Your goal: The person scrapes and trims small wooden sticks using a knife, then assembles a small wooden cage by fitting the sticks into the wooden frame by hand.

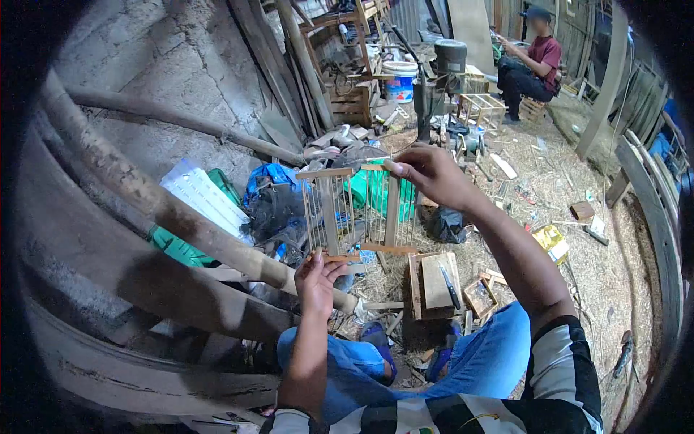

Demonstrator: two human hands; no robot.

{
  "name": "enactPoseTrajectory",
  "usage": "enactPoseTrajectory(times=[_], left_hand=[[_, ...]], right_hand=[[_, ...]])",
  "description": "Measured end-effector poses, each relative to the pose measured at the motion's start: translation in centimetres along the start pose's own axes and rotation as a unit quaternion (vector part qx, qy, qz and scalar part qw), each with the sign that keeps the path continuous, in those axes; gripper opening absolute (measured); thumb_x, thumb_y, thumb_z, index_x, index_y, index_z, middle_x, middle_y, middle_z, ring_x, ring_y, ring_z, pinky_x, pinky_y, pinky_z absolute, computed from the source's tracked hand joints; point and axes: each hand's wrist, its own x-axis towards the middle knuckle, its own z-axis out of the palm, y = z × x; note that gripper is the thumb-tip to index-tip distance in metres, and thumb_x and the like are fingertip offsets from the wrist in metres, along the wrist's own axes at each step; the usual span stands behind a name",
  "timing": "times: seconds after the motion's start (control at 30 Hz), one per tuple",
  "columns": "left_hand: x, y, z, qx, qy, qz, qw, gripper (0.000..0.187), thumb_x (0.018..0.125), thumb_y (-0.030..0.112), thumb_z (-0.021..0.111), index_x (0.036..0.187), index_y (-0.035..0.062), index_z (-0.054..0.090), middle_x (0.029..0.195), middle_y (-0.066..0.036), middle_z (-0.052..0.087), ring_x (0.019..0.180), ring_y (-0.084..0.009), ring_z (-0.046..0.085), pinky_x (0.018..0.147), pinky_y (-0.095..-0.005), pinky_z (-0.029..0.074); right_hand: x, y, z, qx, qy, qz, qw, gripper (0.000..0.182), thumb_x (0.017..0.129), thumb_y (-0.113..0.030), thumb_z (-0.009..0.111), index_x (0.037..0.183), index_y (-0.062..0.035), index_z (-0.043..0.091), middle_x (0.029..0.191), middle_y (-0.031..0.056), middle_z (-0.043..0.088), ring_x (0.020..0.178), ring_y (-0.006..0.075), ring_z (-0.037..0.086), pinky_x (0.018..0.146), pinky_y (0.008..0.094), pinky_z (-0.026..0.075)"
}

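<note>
Two small wooden frames with thin upright bars are held up side by side in front of me. My left hand (318, 281) pinches the bottom rail of the left barred frame (329, 215) from below. The right barred frame (390, 213) hangs from my right hand (432, 173), whose thumb and fingers grip its top rail. Each frame has one wider slat down its middle. Below them, a knife (450, 286) with a dark handle lies on a wooden block (438, 281) between my knees.
Bamboo poles (181, 224) slope down on my left. A small wooden box (480, 296) and a yellow packet (551, 243) lie on the littered ground to the right. Buckets (400, 81) stand ahead. A seated person (533, 61) is at the back right; another person's blue clothing (674, 123) shows at the right edge.
</note>
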Motion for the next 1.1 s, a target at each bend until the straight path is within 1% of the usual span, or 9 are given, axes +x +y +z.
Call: enactPoseTrajectory(times=[0.03,0.13,0.33,0.6,0.73,0.8,0.97,1.03,1.1], left_hand=[[-0.6,0.6,0.2,-0.004,-0.002,0.008,1.0,0.02,0.095,0.015,0.067,0.109,0.0004,0.064,0.095,-0.013,0.07,0.086,-0.0292,0.073,0.079,-0.0438,0.063],[-2.0,2.3,0.9,0.007,-0.015,0.019,1.0,0.021,0.096,0.015,0.067,0.11,0.0005,0.062,0.098,-0.013,0.07,0.088,-0.0288,0.073,0.08,-0.0439,0.063],[-3.0,3.8,2.2,0.019,-0.036,0.078,0.996,0.018,0.096,0.012,0.065,0.109,-0.0001,0.061,0.103,-0.013,0.068,0.091,-0.0279,0.072,0.081,-0.0432,0.062],[-3.5,6.0,4.8,0.016,-0.074,0.111,0.991,0.017,0.097,0.013,0.065,0.108,0.0016,0.06,0.098,-0.012,0.068,0.086,-0.0248,0.072,0.08,-0.0406,0.062],[-4.0,6.8,6.5,0.023,-0.072,0.121,0.99,0.016,0.097,0.017,0.067,0.101,0.004,0.058,0.094,-0.01,0.068,0.083,-0.021,0.071,0.079,-0.0382,0.062],[-4.2,7.1,6.9,0.022,-0.065,0.129,0.989,0.016,0.097,0.017,0.067,0.102,0.0039,0.059,0.093,-0.01,0.068,0.083,-0.0212,0.071,0.078,-0.0372,0.062],[-4.5,7.8,7.4,0.02,-0.061,0.146,0.987,0.016,0.097,0.017,0.068,0.101,0.0037,0.061,0.093,-0.011,0.069,0.083,-0.0216,0.071,0.078,-0.0369,0.062],[-4.5,8.0,7.4,0.015,-0.064,0.141,0.988,0.016,0.097,0.018,0.067,0.101,0.0037,0.061,0.094,-0.011,0.069,0.083,-0.0218,0.071,0.078,-0.0368,0.062],[-4.6,8.2,7.6,0.029,-0.067,0.166,0.984,0.014,0.097,0.017,0.067,0.098,0.0043,0.062,0.095,-0.011,0.069,0.084,-0.0226,0.072,0.078,-0.038,0.063]], right_hand=[[0.0,-1.0,-0.2,-0.057,0.004,-0.064,0.996,0.036,0.097,-0.03,0.068,0.104,0.0054,0.07,0.092,0.0161,0.071,0.082,0.0161,0.066,0.074,0.0338,0.052],[-0.2,-3.1,-0.1,-0.003,-0.007,-0.048,0.999,0.038,0.097,-0.032,0.068,0.105,0.0056,0.07,0.092,0.0161,0.071,0.084,0.018,0.067,0.077,0.0346,0.053],[-0.3,-6.7,-0.6,-0.029,-0.001,-0.057,0.998,0.038,0.098,-0.032,0.067,0.108,0.0045,0.07,0.094,0.0157,0.072,0.087,0.019,0.068,0.08,0.0352,0.053],[0.0,-10.2,-2.4,-0.066,0.021,-0.107,0.992,0.04,0.096,-0.034,0.068,0.113,0.0021,0.07,0.092,0.0132,0.071,0.089,0.018,0.068,0.082,0.0338,0.053],[-0.2,-12.3,-3.1,0.026,0.017,-0.114,0.993,0.037,0.096,-0.03,0.07,0.113,0.0025,0.07,0.096,0.0119,0.069,0.092,0.0155,0.066,0.083,0.033,0.053],[-0.4,-13.4,-3.6,-0.018,-0.024,-0.063,0.998,0.032,0.099,-0.024,0.066,0.112,0.0054,0.068,0.111,0.01,0.063,0.105,0.0166,0.063,0.09,0.0319,0.051],[0.1,-13.7,-3.9,-0.013,-0.017,-0.076,0.997,0.033,0.099,-0.026,0.066,0.113,0.0036,0.069,0.109,0.0104,0.064,0.099,0.0166,0.065,0.088,0.0308,0.052],[0.2,-13.6,-3.7,0.016,0.019,-0.142,0.99,0.036,0.096,-0.028,0.07,0.111,0.0045,0.069,0.1,0.0115,0.067,0.092,0.0147,0.064,0.082,0.0313,0.052],[0.1,-14.3,-4.0,0.006,0.007,-0.139,0.99,0.035,0.096,-0.027,0.07,0.111,0.0046,0.068,0.1,0.0117,0.068,0.093,0.0146,0.064,0.082,0.0312,0.052]])
